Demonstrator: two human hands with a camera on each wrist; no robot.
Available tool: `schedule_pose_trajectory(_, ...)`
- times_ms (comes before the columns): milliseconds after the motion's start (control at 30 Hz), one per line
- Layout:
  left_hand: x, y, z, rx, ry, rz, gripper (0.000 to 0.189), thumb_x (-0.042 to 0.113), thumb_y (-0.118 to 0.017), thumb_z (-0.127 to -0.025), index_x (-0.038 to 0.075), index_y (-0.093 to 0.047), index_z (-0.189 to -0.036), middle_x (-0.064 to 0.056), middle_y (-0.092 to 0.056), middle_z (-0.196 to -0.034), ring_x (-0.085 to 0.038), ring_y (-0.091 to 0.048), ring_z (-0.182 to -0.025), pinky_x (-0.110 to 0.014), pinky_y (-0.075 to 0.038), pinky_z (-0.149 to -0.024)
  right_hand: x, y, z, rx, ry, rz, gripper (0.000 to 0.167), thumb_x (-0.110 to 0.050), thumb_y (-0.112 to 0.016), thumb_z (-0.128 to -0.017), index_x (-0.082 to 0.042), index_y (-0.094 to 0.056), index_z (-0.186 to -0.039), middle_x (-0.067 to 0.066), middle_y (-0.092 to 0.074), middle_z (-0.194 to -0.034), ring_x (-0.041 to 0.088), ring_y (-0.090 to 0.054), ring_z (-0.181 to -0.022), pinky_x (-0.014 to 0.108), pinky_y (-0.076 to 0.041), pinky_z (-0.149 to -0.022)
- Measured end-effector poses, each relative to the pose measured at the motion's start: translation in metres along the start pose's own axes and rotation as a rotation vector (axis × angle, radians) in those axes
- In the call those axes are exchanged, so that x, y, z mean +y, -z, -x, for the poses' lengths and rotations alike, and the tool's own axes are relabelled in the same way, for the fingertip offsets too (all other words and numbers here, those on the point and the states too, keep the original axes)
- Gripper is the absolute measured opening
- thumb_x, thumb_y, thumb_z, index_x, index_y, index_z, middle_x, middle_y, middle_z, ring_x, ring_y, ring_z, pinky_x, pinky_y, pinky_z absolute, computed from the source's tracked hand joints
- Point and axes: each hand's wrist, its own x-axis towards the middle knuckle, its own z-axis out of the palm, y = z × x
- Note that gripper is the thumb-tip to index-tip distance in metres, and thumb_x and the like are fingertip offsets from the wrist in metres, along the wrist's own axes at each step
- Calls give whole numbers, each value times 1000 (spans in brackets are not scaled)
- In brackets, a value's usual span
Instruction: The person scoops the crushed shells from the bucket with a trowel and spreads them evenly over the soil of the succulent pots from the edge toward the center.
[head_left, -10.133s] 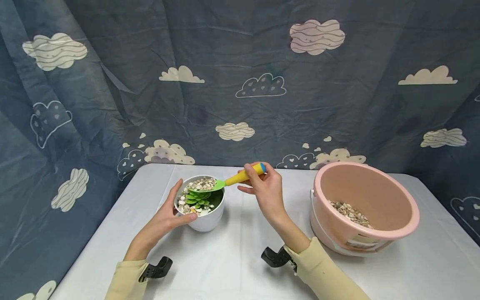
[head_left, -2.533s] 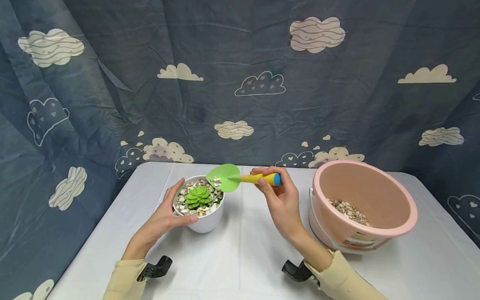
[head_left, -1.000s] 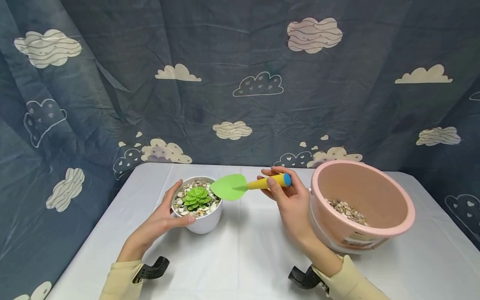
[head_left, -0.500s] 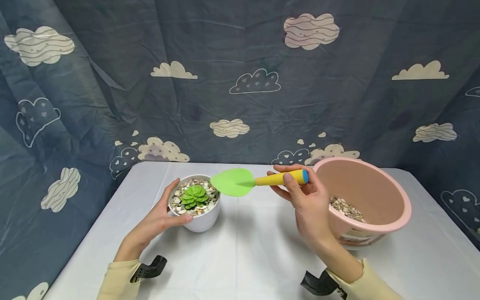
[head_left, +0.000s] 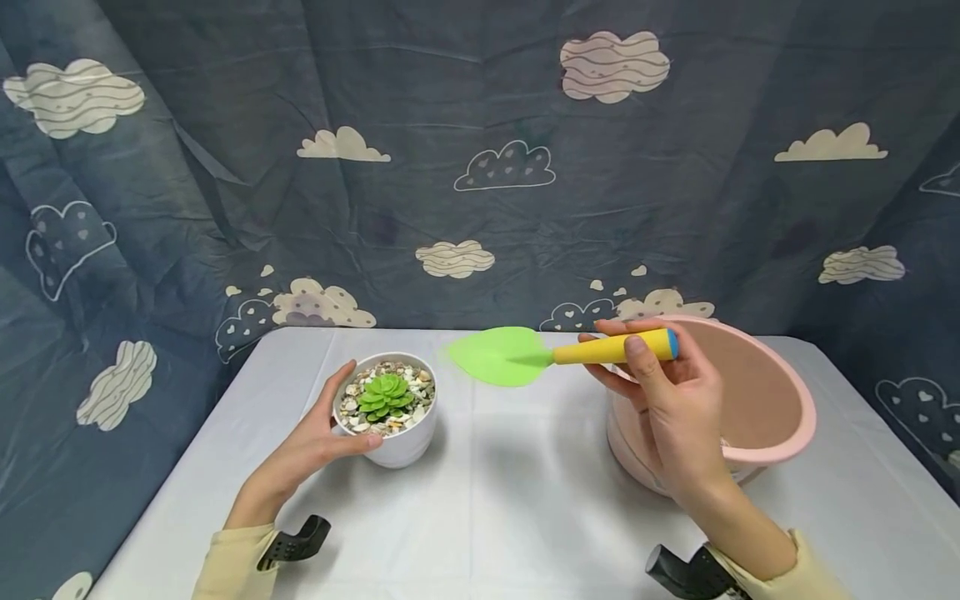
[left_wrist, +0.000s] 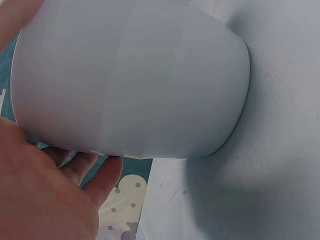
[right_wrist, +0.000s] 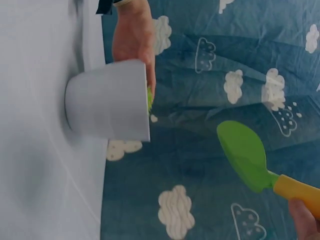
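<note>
A white flower pot (head_left: 411, 443) stands on the table, holding a green succulent (head_left: 386, 396) ringed by small pebbles (head_left: 408, 421). My left hand (head_left: 303, 450) grips the pot from the left, thumb at the near side and fingers round the far side, as the left wrist view also shows. Between thumb and fingers, my right hand (head_left: 678, 408) holds a toy trowel (head_left: 501, 356) by its yellow, blue-ended handle (head_left: 611, 348). The green blade is held up in the air, right of the pot, with no pebbles showing on it. In the right wrist view the blade (right_wrist: 245, 155) is well apart from the pot.
A pink bucket (head_left: 798, 425) stands on the right of the white-covered table (head_left: 480, 533), partly hidden behind my right hand. Its pebbles are almost wholly hidden now. A dark blue cloth (head_left: 405, 208) with clouds hangs behind the table.
Earlier the trowel tipped pebbles into the pot; now its blade is bare. My right hand has carried it rightward, away from the pot and in front of the bucket. My left hand keeps its grip.
</note>
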Motion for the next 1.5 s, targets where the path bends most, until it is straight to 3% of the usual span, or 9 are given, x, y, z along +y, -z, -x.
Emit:
schedule_pose_trajectory(233,2,-1,-1,5,-1,-16,111,24,-84,-78,28,-8,-159,-13,-3,-162,-36,-4,-147,-63,-9,-113,-22,23,-4,25,3,36,27,2,-50,-100,16,-46,-123,27,-61,-120,43,-62,-108,47,-51,-82)
schedule_pose_trajectory(600,1,-1,1,13,6,-10,111,23,-83,-78,28,-7,-159,-13,0,-163,-38,0,-147,-64,-8,-112,-56,66,-22,47,41,-135,30,8,-47,-99,11,-43,-128,29,-62,-119,41,-65,-104,47,-50,-81)
schedule_pose_trajectory(900,0,-2,0,7,-1,13,110,21,-82,-79,28,-7,-159,-15,-1,-162,-38,-4,-147,-59,-12,-113,-78,109,-45,115,116,-115,36,6,-50,-98,5,-36,-131,30,-62,-117,42,-67,-98,45,-51,-77)
schedule_pose_trajectory(1167,1,-4,0,13,13,17,110,22,-82,-79,29,-6,-159,-13,0,-162,-39,-2,-147,-62,-11,-113,-85,145,-58,147,110,156,49,-7,-59,-96,-5,-36,-140,18,-56,-123,23,-68,-103,30,-54,-75)
schedule_pose_trajectory(1367,0,-3,-1,13,2,10,110,22,-82,-79,28,-6,-159,-13,0,-162,-40,-1,-147,-62,-11,-113,-85,157,-64,126,123,239,47,-4,-59,-96,-4,-42,-140,14,-57,-119,19,-66,-104,26,-55,-70)
schedule_pose_trajectory(1500,-1,-3,-1,10,5,5,110,22,-82,-79,28,-6,-159,-13,1,-163,-41,0,-147,-63,-10,-112,-81,160,-64,96,118,349,45,1,-58,-95,-2,-48,-139,12,-56,-117,15,-66,-102,21,-54,-68)
